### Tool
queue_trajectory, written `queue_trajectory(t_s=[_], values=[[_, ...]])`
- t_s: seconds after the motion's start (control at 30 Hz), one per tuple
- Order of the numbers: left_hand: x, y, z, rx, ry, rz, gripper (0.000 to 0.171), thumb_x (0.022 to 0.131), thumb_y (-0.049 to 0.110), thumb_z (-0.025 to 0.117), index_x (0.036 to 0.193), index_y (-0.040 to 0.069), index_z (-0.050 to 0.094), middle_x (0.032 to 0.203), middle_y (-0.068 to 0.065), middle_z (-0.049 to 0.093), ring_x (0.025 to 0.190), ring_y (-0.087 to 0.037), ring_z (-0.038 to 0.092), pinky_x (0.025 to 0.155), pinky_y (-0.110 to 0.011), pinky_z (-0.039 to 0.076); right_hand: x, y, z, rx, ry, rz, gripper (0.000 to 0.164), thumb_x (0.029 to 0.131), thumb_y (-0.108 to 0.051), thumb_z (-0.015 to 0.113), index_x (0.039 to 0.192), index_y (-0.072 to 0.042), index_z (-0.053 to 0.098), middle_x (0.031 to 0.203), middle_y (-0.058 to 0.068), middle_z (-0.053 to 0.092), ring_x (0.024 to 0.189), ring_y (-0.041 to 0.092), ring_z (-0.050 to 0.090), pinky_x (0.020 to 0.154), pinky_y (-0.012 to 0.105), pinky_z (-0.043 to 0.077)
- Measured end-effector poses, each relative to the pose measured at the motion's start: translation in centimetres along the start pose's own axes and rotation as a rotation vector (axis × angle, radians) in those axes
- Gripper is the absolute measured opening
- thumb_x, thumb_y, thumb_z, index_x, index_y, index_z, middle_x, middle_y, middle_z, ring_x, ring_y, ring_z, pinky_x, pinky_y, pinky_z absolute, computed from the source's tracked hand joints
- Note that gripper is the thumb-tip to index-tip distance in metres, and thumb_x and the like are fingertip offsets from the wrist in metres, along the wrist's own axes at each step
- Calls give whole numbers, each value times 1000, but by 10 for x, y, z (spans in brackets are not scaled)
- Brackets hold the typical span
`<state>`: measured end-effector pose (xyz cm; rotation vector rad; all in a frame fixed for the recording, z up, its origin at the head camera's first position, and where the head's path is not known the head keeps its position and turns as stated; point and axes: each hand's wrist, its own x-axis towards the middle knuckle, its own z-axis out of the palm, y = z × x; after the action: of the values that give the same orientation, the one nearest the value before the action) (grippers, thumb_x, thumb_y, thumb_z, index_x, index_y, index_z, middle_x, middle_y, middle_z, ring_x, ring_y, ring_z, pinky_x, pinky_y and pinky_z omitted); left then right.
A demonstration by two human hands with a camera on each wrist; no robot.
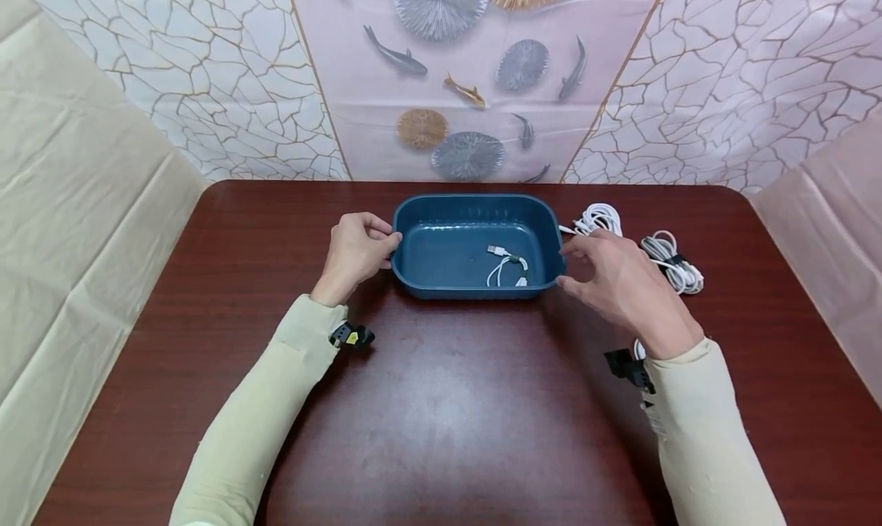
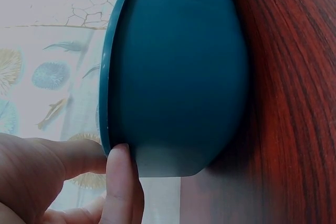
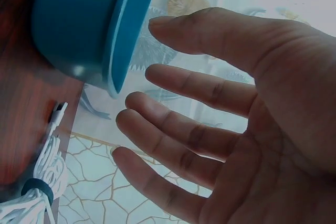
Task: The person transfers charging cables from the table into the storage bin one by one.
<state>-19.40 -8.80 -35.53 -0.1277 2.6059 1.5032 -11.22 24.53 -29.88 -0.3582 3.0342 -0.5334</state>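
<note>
A dark blue plastic basin [image 1: 448, 258] stands upright on the table. Inside it lies a short white USB cable [image 1: 508, 259], looped and tied. At the basin's left end, my left hand [image 1: 356, 252] pinches the rim between thumb [image 2: 119, 174] and fingers. By the right end is my right hand [image 1: 616, 281], its fingers spread and loosely bent. In the right wrist view a gap shows between the fingertips [image 3: 157, 72] and the basin rim [image 3: 113, 72], with nothing held. A coiled white cable [image 1: 598, 218] lies just beyond the right hand.
To the right of the right hand lies a grey-white cable bundle [image 1: 674, 264] with a black strap. A bit of white cable [image 1: 638, 349] shows beside the right wrist. The dark red wooden table [image 1: 441, 403] ends at a patterned backdrop [image 1: 475, 105], with cloth walls on both sides.
</note>
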Motion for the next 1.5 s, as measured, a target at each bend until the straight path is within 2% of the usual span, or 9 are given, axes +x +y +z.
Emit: queue_trajectory(t_s=[0.1,0.43,0.67,0.87,1.0,1.23,1.5], values=[[0,0,0,6,-3,8,22,96,21,72,107,3,68,94,-15,72,62,-14,72,67,-29,65,-1,2,1,1,-5,11,37,91,-19,74,123,-3,69,123,21,66,112,37,64,94,57,54],[-1,0,0,-5,-9,3,22,97,21,71,108,2,68,95,-16,72,62,-14,72,73,-37,66,-5,4,4,-23,-20,20,37,91,-22,75,123,-5,69,121,20,65,108,36,64,89,56,56],[0,2,1,0,-1,2,22,96,21,72,107,3,68,95,-16,72,62,-14,72,69,-32,66,-10,8,2,-32,-4,11,31,89,-19,75,118,-7,71,119,18,66,107,35,64,90,56,55],[1,2,1,-8,-2,2,23,96,21,72,108,2,68,96,-17,72,62,-15,72,74,-39,66,-16,15,3,-50,-11,12,31,88,-17,76,116,-5,70,116,19,67,103,34,64,87,55,56],[1,1,1,-9,2,-6,22,96,20,73,108,2,68,95,-16,72,61,-15,72,74,-40,66,-17,19,4,-53,-24,19,31,88,-17,76,116,-4,69,114,20,68,102,34,65,86,55,57],[1,0,1,-7,4,5,21,96,20,72,107,2,68,95,-16,72,62,-15,72,74,-39,66,-19,23,6,-55,4,-3,27,88,-17,76,112,-5,70,110,18,68,98,32,66,83,53,57],[1,-1,0,-25,0,15,21,96,19,72,106,2,68,93,-17,72,60,-14,71,75,-42,66,-21,26,6,-79,-5,11,35,86,-19,78,117,-3,69,111,20,68,96,34,67,83,55,57]])
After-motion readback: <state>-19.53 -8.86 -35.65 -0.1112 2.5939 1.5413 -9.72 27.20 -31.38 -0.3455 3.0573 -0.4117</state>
